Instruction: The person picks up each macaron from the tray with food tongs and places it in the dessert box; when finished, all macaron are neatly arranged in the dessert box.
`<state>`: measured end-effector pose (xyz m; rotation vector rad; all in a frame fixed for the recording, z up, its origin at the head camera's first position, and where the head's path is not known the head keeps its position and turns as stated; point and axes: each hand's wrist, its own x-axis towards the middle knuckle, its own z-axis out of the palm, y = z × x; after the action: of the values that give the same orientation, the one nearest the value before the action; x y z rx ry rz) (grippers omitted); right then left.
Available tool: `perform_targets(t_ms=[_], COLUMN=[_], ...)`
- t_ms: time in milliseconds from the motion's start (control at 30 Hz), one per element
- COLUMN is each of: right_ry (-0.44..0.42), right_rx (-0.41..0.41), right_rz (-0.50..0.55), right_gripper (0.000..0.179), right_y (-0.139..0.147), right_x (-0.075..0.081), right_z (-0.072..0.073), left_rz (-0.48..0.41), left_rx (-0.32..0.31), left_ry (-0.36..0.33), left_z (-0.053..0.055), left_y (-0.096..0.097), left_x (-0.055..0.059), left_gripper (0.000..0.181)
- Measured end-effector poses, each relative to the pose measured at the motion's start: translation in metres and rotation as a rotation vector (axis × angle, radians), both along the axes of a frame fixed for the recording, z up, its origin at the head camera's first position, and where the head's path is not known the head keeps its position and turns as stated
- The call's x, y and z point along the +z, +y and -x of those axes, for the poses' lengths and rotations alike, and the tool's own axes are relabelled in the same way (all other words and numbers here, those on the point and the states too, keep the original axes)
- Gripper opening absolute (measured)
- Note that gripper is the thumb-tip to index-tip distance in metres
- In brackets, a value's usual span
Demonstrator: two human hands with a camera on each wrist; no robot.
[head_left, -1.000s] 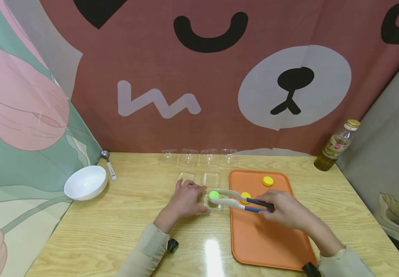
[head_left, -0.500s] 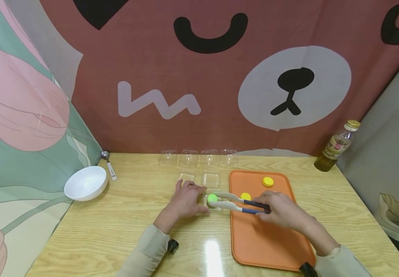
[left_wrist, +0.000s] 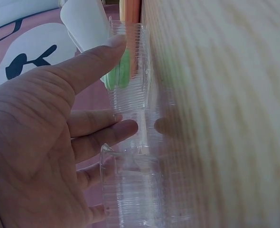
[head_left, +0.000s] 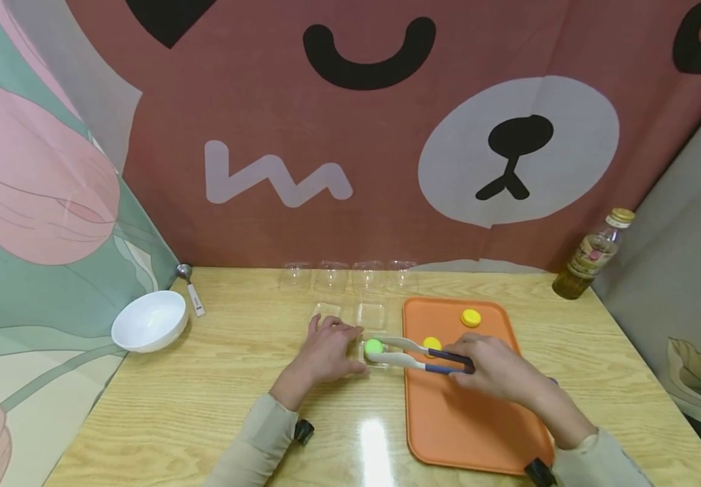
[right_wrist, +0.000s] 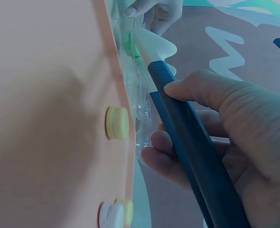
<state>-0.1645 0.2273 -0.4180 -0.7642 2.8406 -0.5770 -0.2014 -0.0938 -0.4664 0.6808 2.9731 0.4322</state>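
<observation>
My right hand [head_left: 496, 365] grips tongs [right_wrist: 178, 128] with blue handles and pale tips. The tips reach left over a small clear plastic box [left_wrist: 130, 99], on either side of a green macaron [head_left: 373, 348]. Through the ridged wall in the left wrist view, the macaron [left_wrist: 118, 71] shows inside the box. My left hand [head_left: 326, 352] holds that box from the left, thumb at the near side and forefinger at the far side. Two yellow macarons, one by the tongs [head_left: 432, 345] and one farther back [head_left: 471, 318], lie on the orange tray [head_left: 460, 426].
More clear plastic boxes stand behind my left hand, including one box [head_left: 371, 315] close by. Clear lids [head_left: 367, 276] line the back edge. A white bowl [head_left: 149, 322] and a scoop [head_left: 192, 291] are at the left; a bottle [head_left: 588, 260] stands back right.
The right hand with the tongs has shifted slightly left, carrying the green macaron a little left and down into the box. The left hand has stayed in place.
</observation>
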Motion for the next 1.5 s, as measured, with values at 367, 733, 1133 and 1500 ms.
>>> perform_targets(t_ms=[367, 733, 1133, 1500], right_ry=[0.001, 0.026, 0.113, 0.185], right_rx=[-0.019, -0.03, -0.111, -0.226], right_rz=[-0.023, -0.006, 0.037, 0.035], right_gripper=[0.039, 0.038, 0.036, 0.038], right_y=[-0.003, 0.003, 0.029, 0.072], right_x=[0.004, 0.001, 0.008, 0.014], right_z=[-0.001, -0.004, -0.007, -0.008], left_rz=[-0.003, -0.016, -0.014, -0.016], left_rx=[0.004, -0.001, -0.007, -0.016], left_ry=[-0.008, -0.006, -0.003, 0.003], left_z=[0.001, -0.001, -0.001, -0.001], left_y=[0.001, 0.001, 0.0, -0.001], left_x=[0.001, 0.001, 0.0, 0.0], left_gripper=[0.08, 0.079, 0.082, 0.087])
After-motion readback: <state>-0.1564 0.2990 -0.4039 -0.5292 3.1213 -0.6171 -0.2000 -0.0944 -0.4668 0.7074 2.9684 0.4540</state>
